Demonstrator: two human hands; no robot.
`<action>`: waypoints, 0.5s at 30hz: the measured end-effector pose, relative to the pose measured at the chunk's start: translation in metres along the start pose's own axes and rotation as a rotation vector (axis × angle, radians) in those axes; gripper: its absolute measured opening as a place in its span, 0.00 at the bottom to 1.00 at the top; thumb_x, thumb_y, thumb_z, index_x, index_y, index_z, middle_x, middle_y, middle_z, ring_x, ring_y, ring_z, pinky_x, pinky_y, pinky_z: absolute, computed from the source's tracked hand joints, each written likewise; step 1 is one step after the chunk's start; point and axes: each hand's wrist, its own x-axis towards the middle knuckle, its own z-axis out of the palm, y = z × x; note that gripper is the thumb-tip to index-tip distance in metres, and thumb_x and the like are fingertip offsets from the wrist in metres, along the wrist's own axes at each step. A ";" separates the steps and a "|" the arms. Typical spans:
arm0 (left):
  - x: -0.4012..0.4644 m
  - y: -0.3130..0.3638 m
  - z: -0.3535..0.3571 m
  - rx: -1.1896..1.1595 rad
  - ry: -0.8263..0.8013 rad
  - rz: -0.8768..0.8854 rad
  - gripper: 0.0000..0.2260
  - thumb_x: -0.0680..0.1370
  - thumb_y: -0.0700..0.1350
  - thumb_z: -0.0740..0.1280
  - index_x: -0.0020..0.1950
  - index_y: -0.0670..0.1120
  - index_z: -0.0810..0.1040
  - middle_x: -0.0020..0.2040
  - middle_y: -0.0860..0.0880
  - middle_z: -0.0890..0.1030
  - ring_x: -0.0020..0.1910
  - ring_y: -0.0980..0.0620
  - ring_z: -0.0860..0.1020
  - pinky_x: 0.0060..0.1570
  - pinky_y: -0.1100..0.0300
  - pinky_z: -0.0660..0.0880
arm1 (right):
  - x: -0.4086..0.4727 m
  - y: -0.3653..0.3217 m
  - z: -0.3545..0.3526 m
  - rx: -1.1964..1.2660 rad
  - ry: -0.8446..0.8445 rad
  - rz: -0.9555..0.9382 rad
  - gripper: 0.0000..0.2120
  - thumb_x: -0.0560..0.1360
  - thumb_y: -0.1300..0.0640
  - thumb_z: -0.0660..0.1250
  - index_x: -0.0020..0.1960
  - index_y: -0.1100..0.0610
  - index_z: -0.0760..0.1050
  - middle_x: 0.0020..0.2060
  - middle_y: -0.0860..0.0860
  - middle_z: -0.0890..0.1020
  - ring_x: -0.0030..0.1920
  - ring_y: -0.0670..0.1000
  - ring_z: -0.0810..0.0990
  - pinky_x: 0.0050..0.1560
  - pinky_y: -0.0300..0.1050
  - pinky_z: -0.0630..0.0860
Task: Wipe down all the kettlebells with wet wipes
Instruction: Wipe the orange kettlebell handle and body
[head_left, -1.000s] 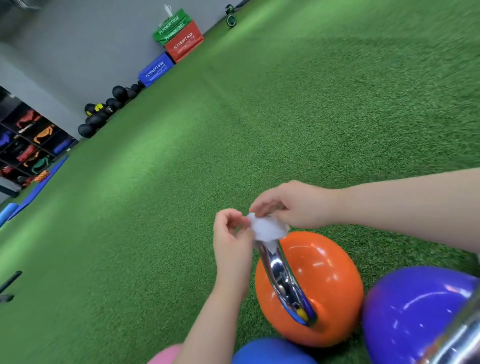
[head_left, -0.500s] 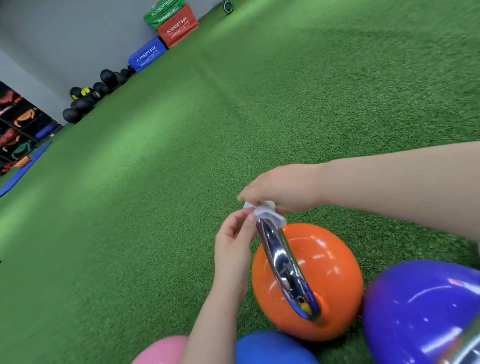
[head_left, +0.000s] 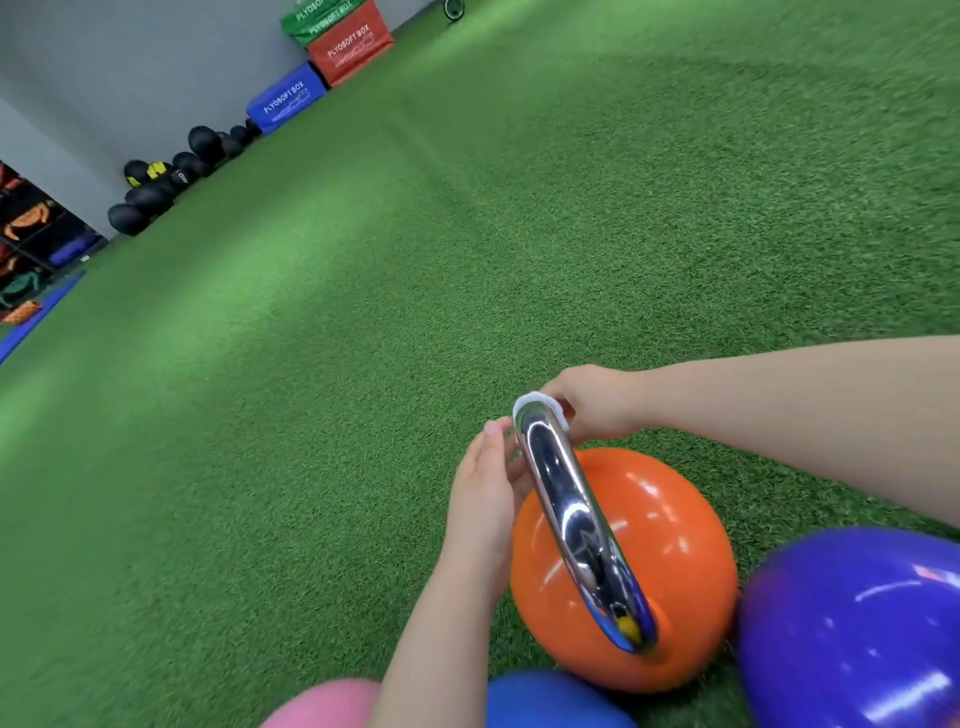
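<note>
The orange kettlebell (head_left: 649, 561) is showing a shiny chrome handle (head_left: 566, 499) under a white wipe (head_left: 540, 402); purple (head_left: 852, 623), blue (head_left: 550, 701) and pink (head_left: 322, 706) kettlebells are lying on green turf (head_left: 363, 415).

Two bare forearms, no sleeves in view, left hand (head_left: 485, 499), right hand (head_left: 597, 402), unadorned fingers (head_left: 491, 428)

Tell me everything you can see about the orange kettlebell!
The orange kettlebell is a round, glossy ball with a shiny chrome handle arching over it. It sits upright on green turf, beside a purple kettlebell and a blue one. A white wipe is draped over the handle's top, pinched by the right hand; the left hand touches the handle's side.
</note>
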 end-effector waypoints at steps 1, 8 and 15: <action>0.001 0.001 0.000 -0.024 0.006 -0.028 0.15 0.82 0.50 0.52 0.61 0.47 0.73 0.52 0.48 0.82 0.49 0.55 0.81 0.48 0.61 0.76 | 0.001 0.002 0.002 0.008 -0.026 0.015 0.13 0.71 0.56 0.71 0.34 0.48 0.68 0.33 0.43 0.73 0.38 0.47 0.72 0.34 0.35 0.65; 0.003 0.000 0.000 -0.091 0.066 -0.122 0.17 0.82 0.50 0.54 0.67 0.43 0.69 0.57 0.43 0.79 0.54 0.48 0.80 0.56 0.52 0.76 | 0.003 0.010 0.012 0.102 -0.326 0.182 0.04 0.75 0.49 0.66 0.43 0.46 0.71 0.48 0.47 0.77 0.52 0.51 0.75 0.60 0.47 0.69; 0.002 0.002 -0.004 -0.177 0.112 -0.138 0.17 0.82 0.48 0.55 0.68 0.43 0.68 0.58 0.44 0.78 0.53 0.49 0.79 0.50 0.56 0.77 | 0.005 0.016 0.016 0.158 -0.267 0.235 0.06 0.73 0.51 0.68 0.40 0.50 0.73 0.41 0.47 0.77 0.49 0.52 0.76 0.53 0.45 0.73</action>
